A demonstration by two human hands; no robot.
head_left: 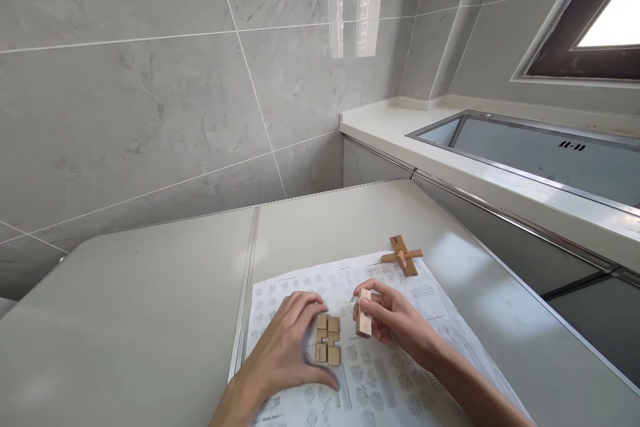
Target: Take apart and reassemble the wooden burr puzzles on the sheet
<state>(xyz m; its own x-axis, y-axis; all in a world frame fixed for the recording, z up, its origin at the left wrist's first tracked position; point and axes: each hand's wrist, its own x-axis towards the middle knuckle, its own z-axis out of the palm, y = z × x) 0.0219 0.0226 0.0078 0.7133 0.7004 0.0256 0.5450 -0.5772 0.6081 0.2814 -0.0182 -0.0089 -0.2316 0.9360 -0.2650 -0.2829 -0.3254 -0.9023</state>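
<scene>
My left hand (285, 340) curves around the left side of two notched wooden puzzle pieces (333, 353), thumb and fingers spread apart. The pieces lie side by side on a printed instruction sheet (280, 300), with a small gap between their notches. In my right hand (395, 317) a pale wooden block (365, 320) is pinched between thumb and fingers, held upright just right of the two pieces. The fingers hide part of the block.
A crossed assembly of wooden pieces (403, 255) rests at the sheet's far right corner. The table (165, 300) has a metal seam left of the sheet. Beyond its right edge runs a white counter (380, 121) with a sink (525, 153). A tiled wall (150, 107) stands behind.
</scene>
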